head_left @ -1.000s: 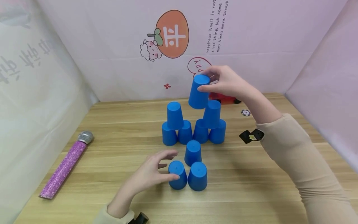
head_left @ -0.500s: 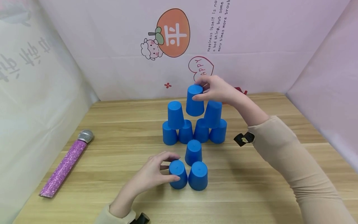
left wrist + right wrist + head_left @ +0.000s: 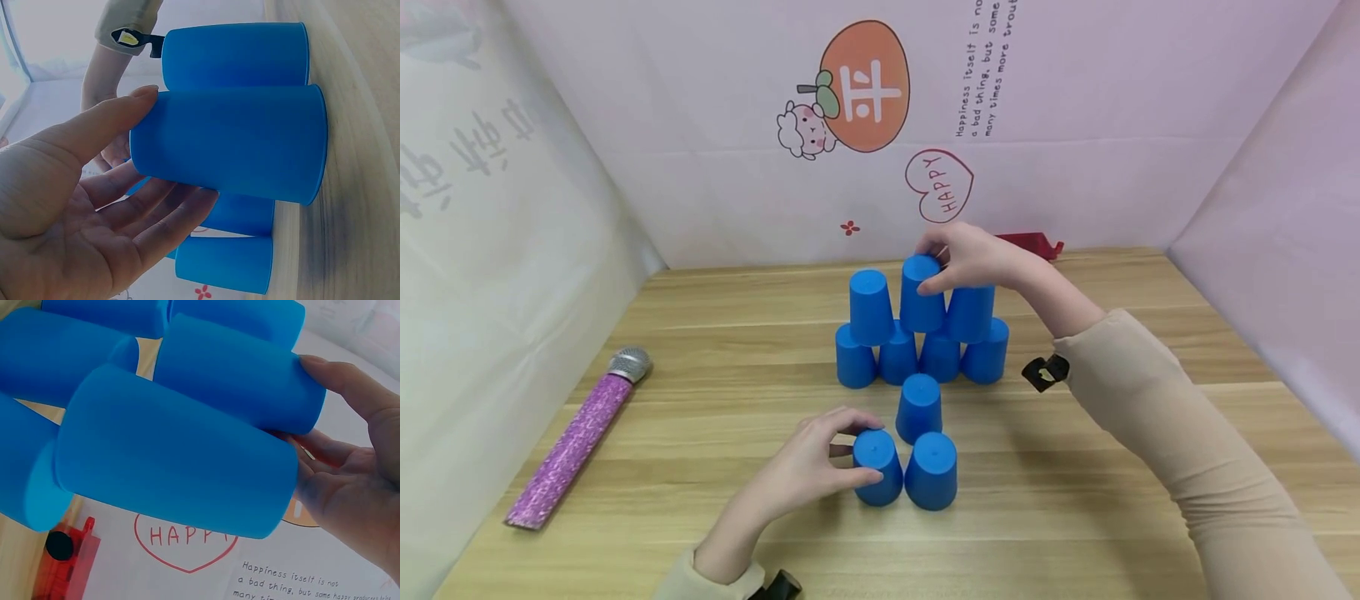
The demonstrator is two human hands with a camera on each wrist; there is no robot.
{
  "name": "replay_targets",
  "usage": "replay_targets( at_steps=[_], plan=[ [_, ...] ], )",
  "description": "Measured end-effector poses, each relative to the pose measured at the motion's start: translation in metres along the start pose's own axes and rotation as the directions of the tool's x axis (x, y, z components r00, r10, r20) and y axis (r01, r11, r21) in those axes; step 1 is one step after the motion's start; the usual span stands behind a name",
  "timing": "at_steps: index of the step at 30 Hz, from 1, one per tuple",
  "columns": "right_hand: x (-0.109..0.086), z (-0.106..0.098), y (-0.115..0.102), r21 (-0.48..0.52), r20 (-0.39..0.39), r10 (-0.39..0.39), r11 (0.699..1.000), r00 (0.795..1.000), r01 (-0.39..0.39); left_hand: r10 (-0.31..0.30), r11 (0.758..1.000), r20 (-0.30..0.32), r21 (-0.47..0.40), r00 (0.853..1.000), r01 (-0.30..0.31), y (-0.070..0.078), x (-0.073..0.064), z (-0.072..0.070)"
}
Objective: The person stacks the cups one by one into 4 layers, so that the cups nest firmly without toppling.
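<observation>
My right hand (image 3: 970,257) pinches the top of an upside-down blue cup (image 3: 921,304), thumb on one side and fingers behind. This cup is in the upper row, between a left cup (image 3: 870,308) and a right cup (image 3: 973,315), above a row of several upside-down cups. In the right wrist view the held cup (image 3: 234,375) lies partly behind the right cup (image 3: 175,453). My left hand (image 3: 812,458) curls thumb and fingers around the front-left cup (image 3: 877,475), seen close in the left wrist view as a blue cup (image 3: 231,140). A front-right cup (image 3: 932,475) stands beside it.
One more blue cup (image 3: 918,412) stands between the front pair and the stack. A microphone with a glittery purple handle (image 3: 574,446) lies on the table's left. Behind the right arm is a red object (image 3: 1033,244) near the back wall, which has printed drawings.
My right hand has brought its blue cup left and down, into the gap between the two upper cups. My left hand has closed in slightly around the front-left cup, which remains on the table.
</observation>
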State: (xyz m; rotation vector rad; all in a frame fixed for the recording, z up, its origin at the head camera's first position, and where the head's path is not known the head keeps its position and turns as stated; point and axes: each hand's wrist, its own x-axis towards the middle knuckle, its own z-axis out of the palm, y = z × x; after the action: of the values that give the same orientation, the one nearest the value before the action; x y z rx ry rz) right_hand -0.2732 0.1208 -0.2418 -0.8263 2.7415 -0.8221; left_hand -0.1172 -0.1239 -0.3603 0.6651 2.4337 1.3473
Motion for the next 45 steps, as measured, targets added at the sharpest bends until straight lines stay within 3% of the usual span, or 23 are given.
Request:
replay_targets(
  at_steps=[11, 28, 45],
  plan=[
    [0.008, -0.003, -0.008, -0.098, 0.094, 0.014, 0.995, 0.995, -0.005, -0.002, 1.0, 0.003, 0.007, 1.0, 0.001, -0.001, 0.001, 0.0],
    [0.013, -0.004, -0.008, -0.161, 0.143, 0.016, 0.987, 0.99, 0.007, -0.016, 1.0, 0.0, 0.014, 1.0, 0.016, -0.001, 0.001, 0.0],
    [0.008, -0.011, -0.011, -0.123, 0.185, 0.041, 0.992, 0.982, -0.018, 0.02, 0.999, -0.006, 0.042, 1.0, -0.019, 0.0, -0.001, 0.0]
  ],
)
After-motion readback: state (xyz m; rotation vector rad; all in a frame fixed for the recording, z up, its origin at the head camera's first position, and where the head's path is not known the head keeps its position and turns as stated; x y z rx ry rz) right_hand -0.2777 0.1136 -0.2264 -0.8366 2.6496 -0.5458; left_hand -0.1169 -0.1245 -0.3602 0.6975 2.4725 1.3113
